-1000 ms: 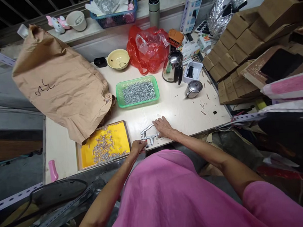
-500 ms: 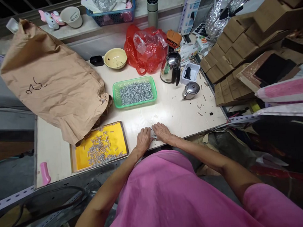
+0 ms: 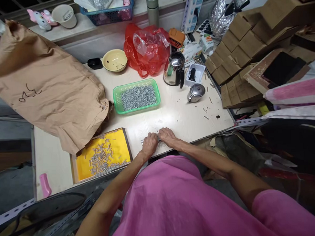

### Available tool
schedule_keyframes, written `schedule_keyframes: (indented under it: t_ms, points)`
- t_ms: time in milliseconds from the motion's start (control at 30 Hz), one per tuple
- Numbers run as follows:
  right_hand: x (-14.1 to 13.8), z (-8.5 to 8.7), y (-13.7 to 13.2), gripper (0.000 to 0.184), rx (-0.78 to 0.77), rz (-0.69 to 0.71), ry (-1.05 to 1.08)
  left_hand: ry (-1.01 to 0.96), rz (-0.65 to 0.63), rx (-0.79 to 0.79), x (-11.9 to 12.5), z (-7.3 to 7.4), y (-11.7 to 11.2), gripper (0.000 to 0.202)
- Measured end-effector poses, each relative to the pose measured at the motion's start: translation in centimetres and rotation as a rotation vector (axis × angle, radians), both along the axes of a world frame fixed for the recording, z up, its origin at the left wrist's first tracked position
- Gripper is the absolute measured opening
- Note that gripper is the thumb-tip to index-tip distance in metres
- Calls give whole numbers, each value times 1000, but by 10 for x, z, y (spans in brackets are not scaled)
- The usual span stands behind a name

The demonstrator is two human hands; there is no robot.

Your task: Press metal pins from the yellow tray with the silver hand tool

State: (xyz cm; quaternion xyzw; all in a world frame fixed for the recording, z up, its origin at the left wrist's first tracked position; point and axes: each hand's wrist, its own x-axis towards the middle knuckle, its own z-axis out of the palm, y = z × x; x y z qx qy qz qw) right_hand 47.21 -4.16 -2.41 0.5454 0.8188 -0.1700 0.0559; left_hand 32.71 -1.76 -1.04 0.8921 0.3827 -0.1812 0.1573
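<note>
Side by side at the table's front edge [image 3: 189, 137], both of my hands press down on a small metal lever tool [image 3: 142, 142]. My left hand [image 3: 149, 145] lies curled over the tool's body and hides most of it. My right hand [image 3: 167, 136] has its fingers together on the tool's right end, touching the left hand. A yellow tray [image 3: 124, 152] with several small metal pins sits just left of my hands. A green basket [image 3: 116, 98] full of the same pins stands farther back on the table.
A big brown paper sack [image 3: 48, 87] lies on the table's left half. At the back stand a yellow bowl [image 3: 115, 60], a red plastic bag [image 3: 146, 49], a steel kettle [image 3: 174, 69] and its lid [image 3: 196, 92]. Cardboard boxes [image 3: 237, 49] pile up on the right.
My left hand has moved from the tool's near end onto its top and the open lever is now covered. The right hand has slid slightly left to meet it.
</note>
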Motion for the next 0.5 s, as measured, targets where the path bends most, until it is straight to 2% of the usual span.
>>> schedule_keyframes:
  t_ms: [233,400,500]
  points:
    - [-3,4,9,25,-121,-28,-8,22,-49,-26,-1,-8,9,27]
    - [-3,12,6,18,-69,-38,-41,-47,-7,28,-5,-6,5,24]
    - [3,17,4,37,-64,-39,-17,-144,62,93,-11,-6,-5,35]
